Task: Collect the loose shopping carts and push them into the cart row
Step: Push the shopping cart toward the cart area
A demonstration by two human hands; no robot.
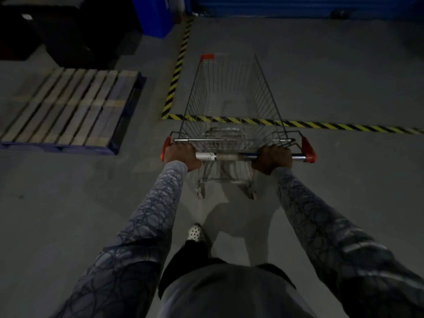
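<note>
A person stands behind an empty wire shopping cart (231, 106) in a dim concrete loading area, both arms out straight in grey patterned sleeves, one pale perforated shoe (195, 232) stepping forward beneath them. The left hand (181, 157) sits at the left end of the handle bar (229, 156), just inside the red end cap (166, 146); the right hand (273, 160) sits toward the right end, with a short bare stretch of bar between it and the other red cap (308, 150). The wide, even spacing looks chosen for steering: with a hand near each end the cart can be pushed straight or swung by leaning on one side. The fingers (183, 146) of the left hand are curled fully over the top of the bar, pressed close together with no gap showing, and the fingers (278, 149) of the right hand wrap it the same way; both grips are closed around the bar alone. Thumbs are hidden under the bar. Straight ahead of the knuckles the basket stretches away, its far rim carrying a red corner piece (207, 56). A yellow and black hazard stripe (344, 127) on the floor (344, 76) passes under the basket just beyond the fingers, and a second stripe runs away along the cart's left side. Well off to the left of the left hand lies a wooden pallet (68, 111). No cart row is in view, so the cart probably has some way yet to travel.
</note>
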